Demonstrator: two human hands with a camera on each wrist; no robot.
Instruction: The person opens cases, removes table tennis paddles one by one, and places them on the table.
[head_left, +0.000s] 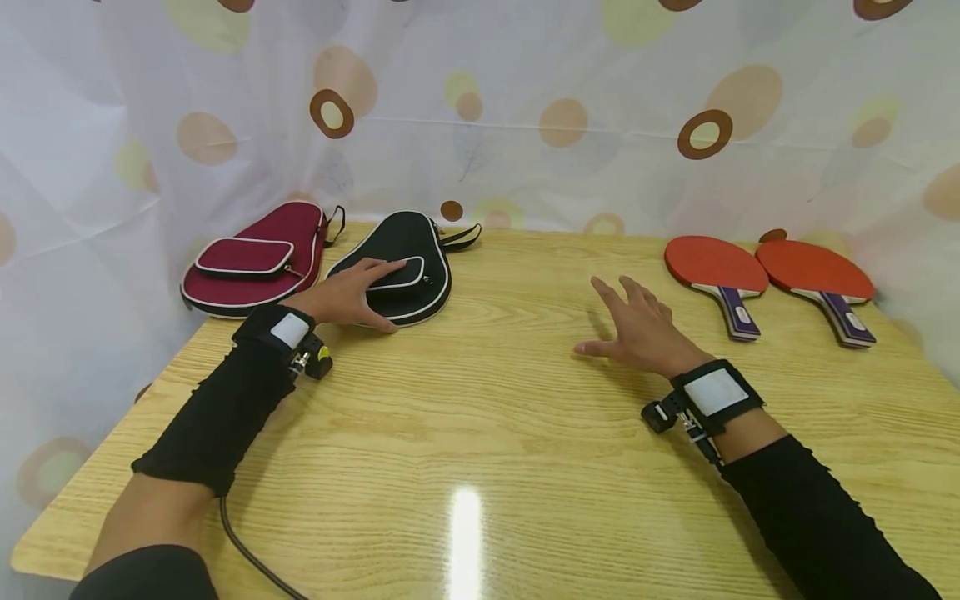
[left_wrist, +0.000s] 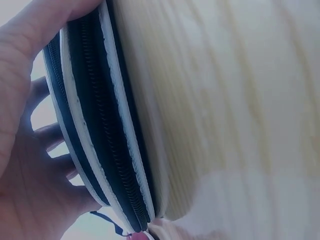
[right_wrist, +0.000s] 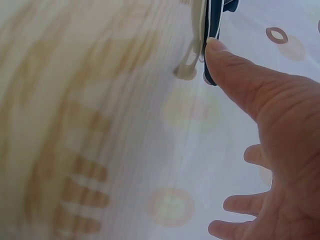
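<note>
My left hand (head_left: 348, 293) rests on a black table tennis bat case (head_left: 408, 225) with white piping, its fingers extended over the small front pocket and its thumb by the near edge. In the left wrist view the thumb (left_wrist: 75, 7) lies against the case's zipped side (left_wrist: 102, 110), and the other fingers reach behind the case. Over the middle right of the table, my right hand (head_left: 633, 325) hovers with fingers spread and nothing in it. The black case (right_wrist: 214, 30) shows past the right thumb in the right wrist view, in the background.
A maroon bat case (head_left: 277, 229) lies left of the black one. Two red bats (head_left: 716, 262) (head_left: 813, 267) with purple handles lie at the right back. A patterned curtain (head_left: 480, 167) hangs behind the wooden table (head_left: 420, 433). A cable (head_left: 255, 560) trails from the left arm.
</note>
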